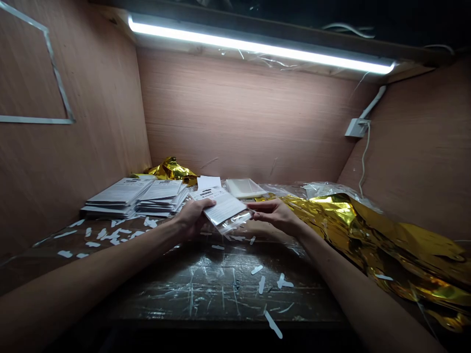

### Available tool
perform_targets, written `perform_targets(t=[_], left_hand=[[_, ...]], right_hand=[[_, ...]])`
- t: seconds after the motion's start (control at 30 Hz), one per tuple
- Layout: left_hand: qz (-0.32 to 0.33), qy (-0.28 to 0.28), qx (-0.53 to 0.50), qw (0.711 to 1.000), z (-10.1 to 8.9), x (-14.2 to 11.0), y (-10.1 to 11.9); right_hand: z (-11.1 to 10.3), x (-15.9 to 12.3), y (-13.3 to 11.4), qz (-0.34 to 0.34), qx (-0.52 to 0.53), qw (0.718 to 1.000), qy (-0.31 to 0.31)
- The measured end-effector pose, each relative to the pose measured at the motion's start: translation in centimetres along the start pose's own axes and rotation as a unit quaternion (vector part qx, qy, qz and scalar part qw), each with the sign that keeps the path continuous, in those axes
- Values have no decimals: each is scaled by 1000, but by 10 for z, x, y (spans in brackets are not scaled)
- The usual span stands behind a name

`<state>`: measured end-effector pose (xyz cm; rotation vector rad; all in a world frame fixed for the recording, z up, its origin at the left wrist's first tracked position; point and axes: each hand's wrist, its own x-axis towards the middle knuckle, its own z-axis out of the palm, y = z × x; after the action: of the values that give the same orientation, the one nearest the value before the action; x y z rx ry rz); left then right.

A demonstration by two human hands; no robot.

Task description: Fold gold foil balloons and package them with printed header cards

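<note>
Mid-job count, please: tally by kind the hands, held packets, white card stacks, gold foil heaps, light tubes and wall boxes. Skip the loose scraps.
Hands: 2, left hand and right hand
Held packet: 1
White card stacks: 2
Gold foil heaps: 2
Light tube: 1
Wall box: 1
Total: 9

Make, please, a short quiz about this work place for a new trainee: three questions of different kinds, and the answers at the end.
1. Multiple choice. Where do the stacks of white printed packs stand?
A) at the front edge of the table
B) on its left side, towards the back
C) on its right side, towards the back

2. True or false. The left hand holds a printed white card.

3. Fill in one word. The larger spread of shiny film, to the right of the right hand, has a ____ colour.

Key: 1 B; 2 true; 3 gold.
</note>
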<state>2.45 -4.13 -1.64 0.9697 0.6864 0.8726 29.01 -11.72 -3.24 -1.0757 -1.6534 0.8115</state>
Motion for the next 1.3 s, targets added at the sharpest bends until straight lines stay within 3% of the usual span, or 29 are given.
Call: perform_targets(t=[0.13,0.23,0.33,0.47,0.53,0.6,0.67,0.73,0.83,1.1,1.2,1.3], left_hand=[[-42,-69,32,996,1,-4,-3],[-33,-74,13,997,-2,-2,-2],[-35,-123,-11,992,-6,1,-2],[-34,-161,-1,986,-7,2,-7],[-23,-156,3,988,-7,2,-10],[-16,-158,11,987,-5,1,-12],[-12,-162,21,987,-4,0,-14],[-9,-162,26,986,-2,-1,-15],[-3,-170,29,985,-1,-1,-19],[-23,-181,53,982,2,-1,-30],[-31,-174,50,983,4,-2,-30],[-35,-125,34,991,5,-1,-26]], right_hand=[[16,1,3,46,60,997,-35],[20,3,4,21,41,998,30],[18,5,4,-9,5,994,111],[16,4,4,-57,-93,987,122],[22,2,1,-124,-212,958,145],[34,0,-3,-198,-327,909,167],[48,-2,-8,-254,-391,874,138],[61,-3,-11,-277,-413,864,78],[71,-2,-12,-265,-413,871,22],[76,-2,-1,-213,-411,886,-36],[83,-5,-1,-202,-408,890,-35],[74,-2,-3,-159,-339,927,19]])
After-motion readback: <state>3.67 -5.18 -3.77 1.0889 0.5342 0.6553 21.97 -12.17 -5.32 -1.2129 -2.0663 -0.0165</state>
